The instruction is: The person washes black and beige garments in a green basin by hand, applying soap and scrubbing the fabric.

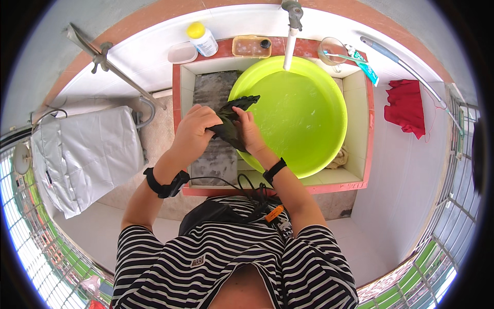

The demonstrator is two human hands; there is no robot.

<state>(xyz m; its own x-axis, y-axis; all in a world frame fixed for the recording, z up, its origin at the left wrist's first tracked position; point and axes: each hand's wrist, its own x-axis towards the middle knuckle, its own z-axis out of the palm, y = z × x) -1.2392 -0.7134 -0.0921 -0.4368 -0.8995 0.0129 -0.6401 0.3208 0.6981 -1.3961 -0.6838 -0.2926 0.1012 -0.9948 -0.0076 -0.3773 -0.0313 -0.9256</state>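
Note:
My left hand (199,125) and my right hand (248,129) both grip a bunched dark cloth (228,129). The cloth is held above the left rim of a lime-green plastic basin (339,116) and the grey stone slab (216,166) beside it. Water stands in the basin, under a tap (294,15) with a white pipe (289,48) pointing down into it. The basin sits inside a tiled sink with a red rim (370,131). How far the cloth is folded cannot be told.
Along the back ledge stand a yellow-capped white bottle (204,40), a shallow tray (251,46), a cup (332,50) and a toothpaste tube (366,69). A red cloth (406,107) hangs on the right. A silver cover (88,154) drapes something at left. Black cables (247,185) cross the sink's front edge.

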